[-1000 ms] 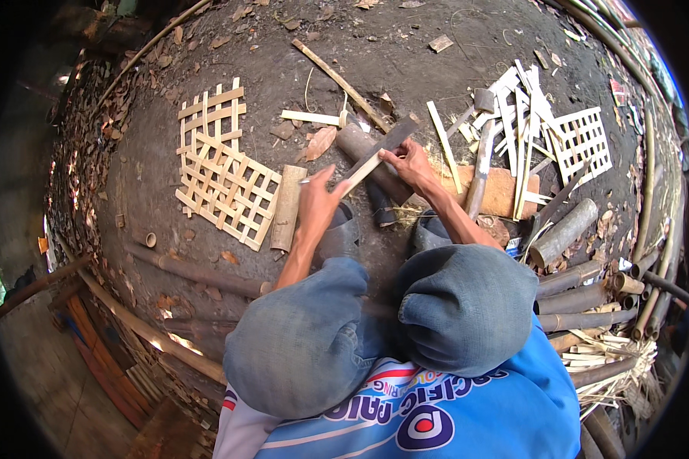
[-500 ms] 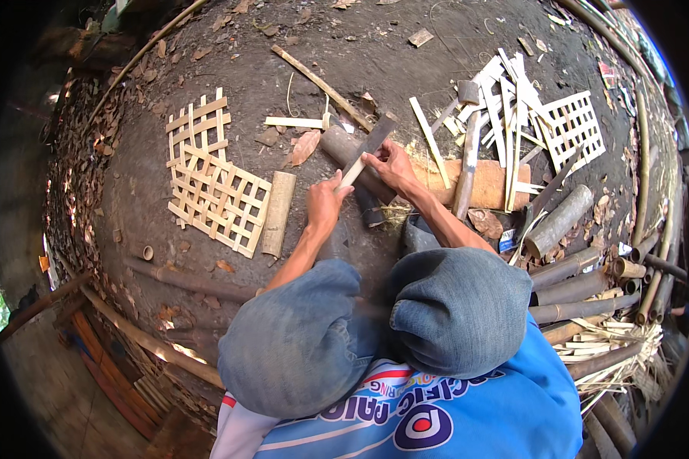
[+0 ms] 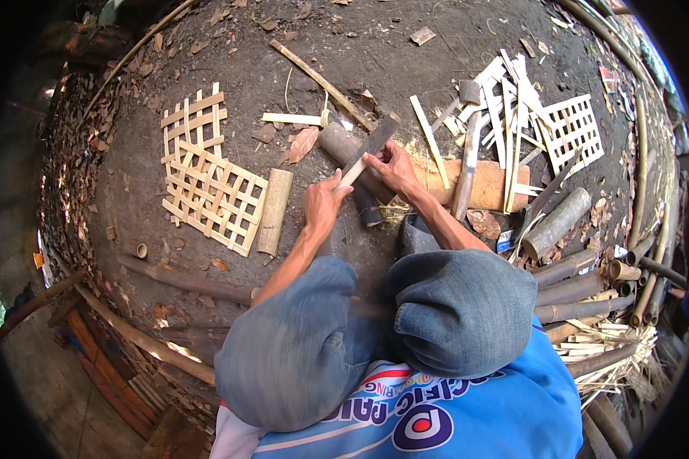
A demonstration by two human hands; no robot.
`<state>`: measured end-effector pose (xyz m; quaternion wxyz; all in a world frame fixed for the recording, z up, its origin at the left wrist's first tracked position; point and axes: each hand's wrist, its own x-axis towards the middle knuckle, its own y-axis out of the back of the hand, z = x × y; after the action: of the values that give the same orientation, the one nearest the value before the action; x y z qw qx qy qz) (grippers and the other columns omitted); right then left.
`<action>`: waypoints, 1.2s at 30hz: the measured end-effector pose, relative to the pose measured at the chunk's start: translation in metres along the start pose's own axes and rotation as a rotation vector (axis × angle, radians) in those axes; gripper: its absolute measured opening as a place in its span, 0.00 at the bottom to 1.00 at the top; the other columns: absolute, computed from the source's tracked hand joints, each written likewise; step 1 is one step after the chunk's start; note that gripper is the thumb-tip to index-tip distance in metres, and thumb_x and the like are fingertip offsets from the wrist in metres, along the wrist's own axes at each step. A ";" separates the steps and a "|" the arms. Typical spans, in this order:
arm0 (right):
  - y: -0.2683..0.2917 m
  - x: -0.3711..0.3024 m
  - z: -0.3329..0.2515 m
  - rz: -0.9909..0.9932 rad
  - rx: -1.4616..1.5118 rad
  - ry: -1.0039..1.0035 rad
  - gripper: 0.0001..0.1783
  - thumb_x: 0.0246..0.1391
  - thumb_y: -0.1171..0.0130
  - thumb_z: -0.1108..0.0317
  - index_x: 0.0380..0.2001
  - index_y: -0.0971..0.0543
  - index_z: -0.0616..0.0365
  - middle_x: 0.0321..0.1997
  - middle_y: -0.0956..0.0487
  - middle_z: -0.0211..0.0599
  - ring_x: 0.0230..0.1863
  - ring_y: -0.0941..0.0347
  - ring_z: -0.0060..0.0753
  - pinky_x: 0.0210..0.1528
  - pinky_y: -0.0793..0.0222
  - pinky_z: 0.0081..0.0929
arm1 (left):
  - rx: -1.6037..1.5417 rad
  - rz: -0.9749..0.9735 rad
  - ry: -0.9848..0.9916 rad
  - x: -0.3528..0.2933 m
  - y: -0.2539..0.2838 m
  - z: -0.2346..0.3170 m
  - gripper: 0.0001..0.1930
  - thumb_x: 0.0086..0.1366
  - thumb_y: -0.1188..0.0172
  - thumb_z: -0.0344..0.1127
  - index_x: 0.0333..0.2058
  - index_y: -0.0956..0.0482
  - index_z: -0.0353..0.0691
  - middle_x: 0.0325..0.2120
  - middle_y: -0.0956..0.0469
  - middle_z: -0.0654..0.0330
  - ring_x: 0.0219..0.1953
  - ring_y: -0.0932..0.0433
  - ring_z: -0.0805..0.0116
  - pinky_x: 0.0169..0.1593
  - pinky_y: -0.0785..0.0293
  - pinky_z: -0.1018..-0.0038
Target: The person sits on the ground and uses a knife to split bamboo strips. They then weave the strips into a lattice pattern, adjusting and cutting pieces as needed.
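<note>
A knife with a broad dark blade [image 3: 377, 140] slants up and to the right between my hands. Along its lower part shows a pale piece [image 3: 350, 175]; whether this is the handle or a separate strip I cannot tell. My left hand [image 3: 324, 203] is closed round the lower end. The fingers of my right hand [image 3: 396, 168] pinch at the lower right edge, beside the blade. Behind and below the blade lies a thick brown bamboo length [image 3: 340, 143] on the ground.
Two woven bamboo lattices [image 3: 214, 195] overlap on the left, beside a split bamboo piece [image 3: 275, 212]. To the right are a mallet [image 3: 467, 164] across a reddish-brown slab [image 3: 491, 183], a heap of pale strips [image 3: 505, 99] and another lattice [image 3: 576, 126]. Bamboo poles [image 3: 570, 287] lie lower right.
The view has shifted slightly, so the lattices sit a little further left. My hands and the knife hold nearly the same pose.
</note>
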<state>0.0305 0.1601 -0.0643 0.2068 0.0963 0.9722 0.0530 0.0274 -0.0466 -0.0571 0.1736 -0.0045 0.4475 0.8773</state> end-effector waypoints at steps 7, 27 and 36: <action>0.000 0.005 0.008 -0.014 0.026 0.001 0.17 0.54 0.29 0.61 0.37 0.22 0.62 0.31 0.26 0.29 0.32 0.30 0.22 0.37 0.30 0.25 | -0.046 0.003 0.021 0.002 0.006 0.015 0.28 0.58 0.27 0.51 0.49 0.16 0.34 0.36 0.16 0.41 0.37 0.13 0.51 0.39 0.20 0.64; 0.171 -0.154 0.076 0.927 -0.804 0.023 0.21 0.64 0.42 0.57 0.54 0.23 0.58 0.50 0.32 0.55 0.53 0.33 0.56 0.56 0.35 0.50 | -0.713 -0.465 0.412 0.043 -0.019 -0.005 0.24 0.65 0.35 0.58 0.38 0.19 0.39 0.30 0.24 0.66 0.33 0.25 0.75 0.41 0.33 0.75; 0.235 -0.179 0.123 1.070 -0.831 -0.100 0.22 0.58 0.35 0.57 0.44 0.27 0.65 0.42 0.28 0.54 0.47 0.31 0.57 0.52 0.34 0.47 | -0.857 -0.476 0.372 0.044 -0.023 -0.007 0.22 0.67 0.36 0.56 0.39 0.21 0.40 0.31 0.26 0.67 0.33 0.27 0.76 0.41 0.32 0.75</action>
<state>0.2809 0.3598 -0.0723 0.2167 0.4788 0.6789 0.5127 -0.0077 -0.0263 -0.0861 0.2683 -0.3326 0.0581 0.9022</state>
